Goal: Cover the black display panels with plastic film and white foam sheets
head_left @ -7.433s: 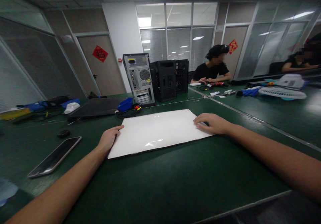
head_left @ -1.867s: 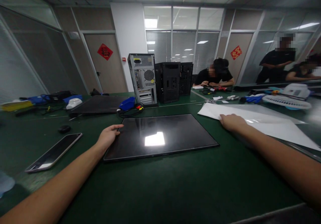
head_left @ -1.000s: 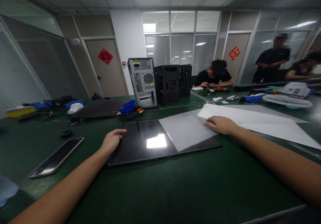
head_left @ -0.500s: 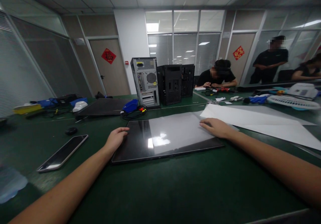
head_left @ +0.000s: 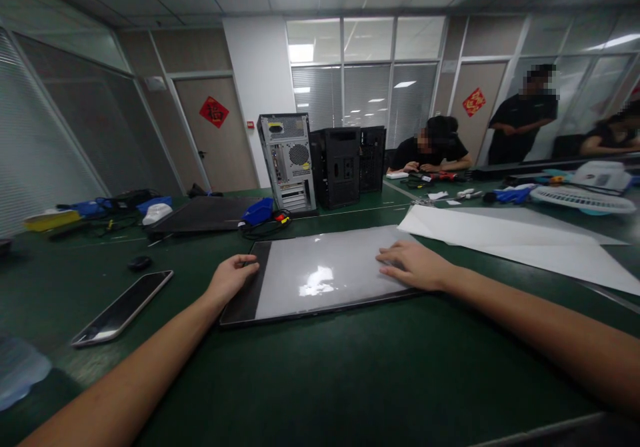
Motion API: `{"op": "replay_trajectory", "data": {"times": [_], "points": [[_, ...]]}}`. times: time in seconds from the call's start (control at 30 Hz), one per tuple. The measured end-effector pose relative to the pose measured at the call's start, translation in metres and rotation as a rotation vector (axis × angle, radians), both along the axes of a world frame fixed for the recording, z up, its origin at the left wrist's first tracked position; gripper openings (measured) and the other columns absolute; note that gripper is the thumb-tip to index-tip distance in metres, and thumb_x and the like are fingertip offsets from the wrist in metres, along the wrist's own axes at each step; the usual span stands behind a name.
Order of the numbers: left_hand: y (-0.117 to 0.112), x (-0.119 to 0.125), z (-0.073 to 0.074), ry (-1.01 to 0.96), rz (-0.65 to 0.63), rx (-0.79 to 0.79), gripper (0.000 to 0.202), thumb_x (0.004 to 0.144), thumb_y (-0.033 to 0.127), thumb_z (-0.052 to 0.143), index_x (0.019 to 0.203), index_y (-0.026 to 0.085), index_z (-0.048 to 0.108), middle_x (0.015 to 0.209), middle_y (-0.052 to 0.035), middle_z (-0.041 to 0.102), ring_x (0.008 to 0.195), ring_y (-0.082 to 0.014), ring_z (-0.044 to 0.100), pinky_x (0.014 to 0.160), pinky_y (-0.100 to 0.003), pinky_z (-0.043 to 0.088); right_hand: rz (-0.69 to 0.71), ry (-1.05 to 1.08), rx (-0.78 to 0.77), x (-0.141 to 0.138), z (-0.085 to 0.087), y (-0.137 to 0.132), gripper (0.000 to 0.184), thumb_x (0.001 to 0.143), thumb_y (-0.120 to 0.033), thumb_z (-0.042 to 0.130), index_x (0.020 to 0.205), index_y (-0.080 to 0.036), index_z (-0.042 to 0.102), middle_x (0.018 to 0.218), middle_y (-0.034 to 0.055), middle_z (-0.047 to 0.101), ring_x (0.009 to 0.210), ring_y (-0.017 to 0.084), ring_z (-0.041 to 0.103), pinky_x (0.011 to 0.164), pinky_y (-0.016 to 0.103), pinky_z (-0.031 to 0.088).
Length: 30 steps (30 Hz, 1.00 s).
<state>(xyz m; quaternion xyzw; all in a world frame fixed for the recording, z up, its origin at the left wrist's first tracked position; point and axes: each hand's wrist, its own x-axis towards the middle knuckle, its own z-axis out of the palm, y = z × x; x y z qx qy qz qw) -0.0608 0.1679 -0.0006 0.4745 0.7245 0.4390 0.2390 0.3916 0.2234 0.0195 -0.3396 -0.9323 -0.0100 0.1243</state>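
A flat black-framed screen panel (head_left: pixel 241 305) lies on the green table, with a glossy translucent sheet (head_left: pixel 295 257) over most of its face. A dark strip of the panel shows at its left end. My left hand (head_left: pixel 234 277) grips the panel's left edge, thumb on top and fingers curled; the fingertips are partly hidden. Spread over the right part of the sheet, my right hand (head_left: pixel 413 263) presses down with its fingers apart. White sheets of paper (head_left: pixel 490 237) lie just beyond the right hand.
A smartphone (head_left: pixel 123 307) and a small dark object (head_left: pixel 139 263) lie to the left. Computer cases (head_left: pixel 287 163) stand behind the panel, near a blue item with cables (head_left: pixel 257 212). A white fan (head_left: pixel 583 197) is at right. A person (head_left: pixel 435 145) works across the table.
The translucent sheet has shifted left across the panel, covering more of its dark face. My right hand has moved left with it and its fingers have spread. My left hand stays put.
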Motion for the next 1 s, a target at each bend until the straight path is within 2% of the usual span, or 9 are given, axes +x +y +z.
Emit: {"op": "replay_trajectory", "data": {"times": [0.1,0.23,0.3,0.37,0.5,0.7,0.9,1.0], "points": [[-0.004,0.004,0.004,0.095,0.013,0.001,0.053,0.061,0.045,0.08,0.106,0.018,0.073,0.087,-0.0075,0.073,0.074,-0.0224,0.067,0.061,-0.03,0.047,0.043,-0.012,-0.021,-0.005,0.001,-0.007,0.057,0.095,-0.059,0.039,0.134,-0.022,0.059,0.133,0.0106,0.059,0.116,0.028,0.055,0.1,0.045,0.04],[-0.008,0.01,0.013,0.181,0.044,0.036,0.043,0.059,0.035,0.084,0.098,0.02,0.076,0.094,-0.0102,0.073,0.096,-0.0267,0.067,0.075,-0.031,0.049,0.112,0.021,-0.071,-0.008,0.002,-0.011,0.055,0.095,-0.058,0.041,0.139,-0.028,0.054,0.138,0.0071,0.056,0.12,0.027,0.053,0.102,0.045,0.04],[-0.009,0.011,0.015,0.168,0.044,0.029,0.04,0.061,0.03,0.083,0.099,0.02,0.076,0.09,-0.0083,0.072,0.091,-0.0247,0.067,0.073,-0.029,0.049,0.126,0.048,-0.079,-0.007,0.001,-0.009,0.054,0.095,-0.056,0.041,0.139,-0.028,0.054,0.137,0.0065,0.056,0.121,0.027,0.053,0.105,0.045,0.039],[-0.009,0.01,0.015,0.126,0.038,-0.001,0.04,0.064,0.026,0.079,0.103,0.02,0.075,0.081,-0.005,0.071,0.077,-0.0212,0.067,0.064,-0.028,0.048,0.11,0.08,-0.07,-0.003,0.0,-0.003,0.053,0.096,-0.055,0.041,0.138,-0.026,0.055,0.136,0.0064,0.058,0.122,0.026,0.053,0.106,0.045,0.037],[-0.005,0.007,0.01,-0.022,0.02,-0.037,0.045,0.068,0.018,0.07,0.112,0.018,0.071,0.074,-0.0015,0.068,0.057,-0.0149,0.06,0.052,-0.024,0.044,0.004,0.1,-0.014,0.013,-0.004,0.016,0.053,0.095,-0.055,0.04,0.131,-0.022,0.061,0.132,0.0078,0.061,0.121,0.026,0.054,0.107,0.045,0.038],[0.001,-0.001,0.001,-0.2,0.019,-0.007,0.049,0.068,0.009,0.061,0.115,0.02,0.069,0.085,-0.0034,0.07,0.056,-0.0128,0.06,0.05,-0.023,0.044,-0.109,0.071,-0.005,0.029,-0.009,0.033,0.051,0.096,-0.055,0.038,0.117,-0.02,0.069,0.124,0.0079,0.065,0.114,0.026,0.058,0.102,0.044,0.042],[0.002,-0.004,0.002,-0.169,0.081,0.002,0.049,0.067,0.003,0.055,0.108,0.021,0.074,0.085,-0.0038,0.071,0.056,-0.0134,0.06,0.052,-0.023,0.044,-0.005,0.094,-0.067,0.025,-0.008,0.029,0.048,0.095,-0.053,0.041,0.12,-0.021,0.068,0.126,0.0067,0.064,0.117,0.024,0.057,0.106,0.042,0.04],[0.002,-0.003,0.003,-0.15,0.098,-0.004,0.05,0.066,0.004,0.055,0.108,0.022,0.074,0.082,-0.0033,0.07,0.055,-0.0139,0.059,0.051,-0.024,0.043,-0.022,0.097,-0.076,0.034,-0.008,0.038,0.048,0.095,-0.052,0.041,0.124,-0.022,0.065,0.127,0.0064,0.064,0.116,0.024,0.058,0.104,0.041,0.042]]}}
